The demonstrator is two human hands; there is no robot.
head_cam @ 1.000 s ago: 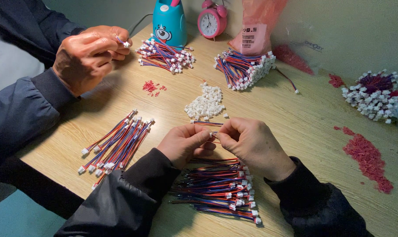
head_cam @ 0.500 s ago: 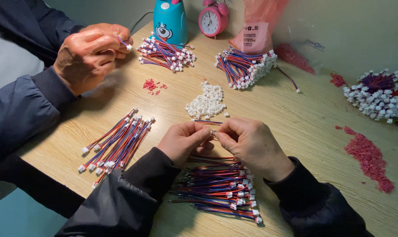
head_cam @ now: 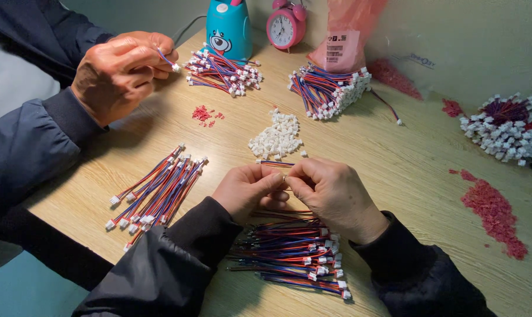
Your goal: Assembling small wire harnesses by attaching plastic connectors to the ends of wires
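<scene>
- Plainly, the short wire lead (head_cam: 276, 164) lay pinched between my two hands above the middle of the desk (head_cam: 395, 152); only its red-and-blue strands showed past my fingertips.
- My left hand (head_cam: 249, 189) had thumb and forefinger closed narrow on one part of it, and my right hand (head_cam: 335, 196) pressed in close from the other side, fingertips touching.
- I judged the lead featherlight and limp, its thin strands apt to bend or slip, so a hold just behind the little plug looked safest to me.
- Just beyond my knuckles sat the heap of white plugs (head_cam: 276, 137), loose and easy to scatter.
- Under my wrists, at the near edge, lay a bundle of loose leads (head_cam: 295, 249); toward the near left corner lay a fan of plugged leads (head_cam: 157, 191).
- Open desk stretched to my right, as far as the red scraps (head_cam: 494, 211).
- At the far left edge a co-worker's hands (head_cam: 122, 70) held another lead; two more wire bundles (head_cam: 330, 91) lay by the far edge.
</scene>
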